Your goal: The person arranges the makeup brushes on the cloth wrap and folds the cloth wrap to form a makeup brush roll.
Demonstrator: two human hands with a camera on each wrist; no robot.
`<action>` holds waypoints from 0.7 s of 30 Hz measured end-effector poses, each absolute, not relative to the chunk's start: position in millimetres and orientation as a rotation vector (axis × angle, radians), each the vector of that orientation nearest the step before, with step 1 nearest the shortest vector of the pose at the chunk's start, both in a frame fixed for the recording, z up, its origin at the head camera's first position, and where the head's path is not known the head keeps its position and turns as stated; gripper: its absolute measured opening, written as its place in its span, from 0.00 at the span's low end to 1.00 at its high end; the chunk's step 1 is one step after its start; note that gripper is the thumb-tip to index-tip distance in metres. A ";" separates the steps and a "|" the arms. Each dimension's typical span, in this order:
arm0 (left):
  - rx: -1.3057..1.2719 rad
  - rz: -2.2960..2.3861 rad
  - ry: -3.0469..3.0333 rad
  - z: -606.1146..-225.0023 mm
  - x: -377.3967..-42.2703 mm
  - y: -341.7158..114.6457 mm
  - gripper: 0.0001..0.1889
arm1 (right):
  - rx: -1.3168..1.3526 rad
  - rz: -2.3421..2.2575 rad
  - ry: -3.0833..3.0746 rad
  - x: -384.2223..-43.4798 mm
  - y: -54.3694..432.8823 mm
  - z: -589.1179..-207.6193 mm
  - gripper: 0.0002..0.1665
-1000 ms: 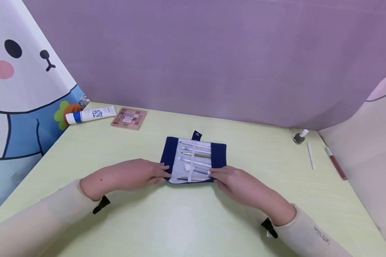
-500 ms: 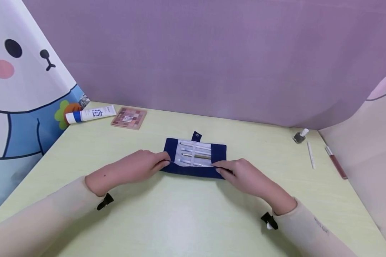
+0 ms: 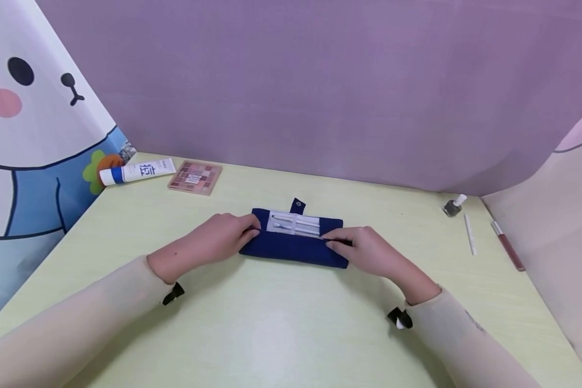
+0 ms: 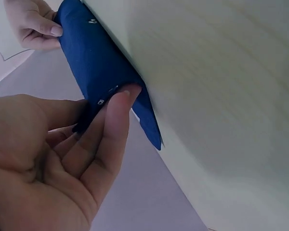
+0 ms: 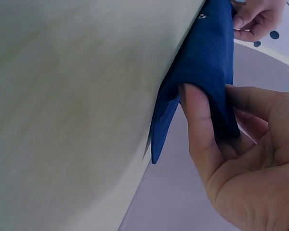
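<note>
A navy fabric brush roll (image 3: 293, 249) lies on the table, its near part folded over toward the back. A strip of light lining still shows, with a few slim white-handled brushes (image 3: 296, 224) under an elastic band. From the roll's far edge a snap tab (image 3: 297, 206) sticks out. At the left end my left hand (image 3: 225, 235) pinches the folded edge between thumb and fingers. My right hand (image 3: 364, 249) pinches the same edge at the right end. In both wrist views, a finger reaches inside the curled fabric (image 4: 98, 57).
At the back left lie a white and blue tube (image 3: 138, 172) and a pink checked palette (image 3: 195, 178). On the right are a dark nail polish bottle (image 3: 452, 207), a thin white stick (image 3: 469, 234) and a lip gloss tube (image 3: 508, 246). A purple curtain (image 3: 310, 91) hangs behind the table.
Both hands have taken hold of the roll's near edge and folded it away from me. The fold now covers most of the brushes that lay exposed.
</note>
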State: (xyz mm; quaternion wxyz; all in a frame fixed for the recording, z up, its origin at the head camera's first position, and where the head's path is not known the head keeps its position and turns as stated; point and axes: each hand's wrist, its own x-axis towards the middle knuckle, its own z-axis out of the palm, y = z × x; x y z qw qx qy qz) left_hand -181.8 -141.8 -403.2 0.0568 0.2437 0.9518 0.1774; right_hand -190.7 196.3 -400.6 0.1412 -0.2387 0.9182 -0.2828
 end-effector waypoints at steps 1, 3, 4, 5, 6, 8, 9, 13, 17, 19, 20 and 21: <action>0.737 0.526 2.891 -403.0 -182.9 -140.4 0.10 | -0.682 -0.816 2.648 -192.0 196.2 -400.8 0.18; 0.730 0.493 2.896 -402.4 -184.7 -137.5 0.10 | -0.676 -0.810 2.649 -194.7 195.8 -401.2 0.17; 0.726 0.474 2.899 -402.1 -185.5 -136.1 0.10 | -0.683 -0.806 2.650 -195.8 195.6 -401.7 0.17; 0.721 0.458 2.899 -402.1 -186.2 -134.9 0.10 | -0.683 -0.799 2.651 -197.0 195.3 -402.2 0.17; 0.719 0.443 2.898 -402.2 -187.0 -133.7 0.10 | -0.690 -0.793 2.654 -198.2 195.1 -402.8 0.16; 0.714 0.408 2.900 -403.0 -188.2 -131.6 0.10 | -0.695 -0.780 2.657 -200.4 194.6 -404.3 0.16; 0.712 0.392 2.901 -403.8 -188.8 -130.7 0.10 | -0.701 -0.775 2.659 -201.4 194.5 -405.2 0.15; 0.726 0.329 2.911 -408.4 -191.3 -127.6 0.09 | -0.730 -0.740 2.660 -204.8 193.2 -408.2 0.14; 0.732 0.288 2.918 -410.3 -192.4 -124.9 0.08 | -0.754 -0.712 2.651 -207.5 190.6 -410.7 0.13; 0.728 0.274 2.916 -410.1 -192.4 -123.8 0.08 | -0.754 -0.699 2.648 -208.2 189.2 -411.3 0.12; 0.724 0.270 2.916 -409.8 -192.3 -123.4 0.08 | -0.753 -0.691 2.651 -208.5 188.6 -411.6 0.12; 0.721 0.268 2.916 -409.5 -192.0 -123.1 0.08 | -0.749 -0.685 2.652 -208.6 188.0 -411.7 0.12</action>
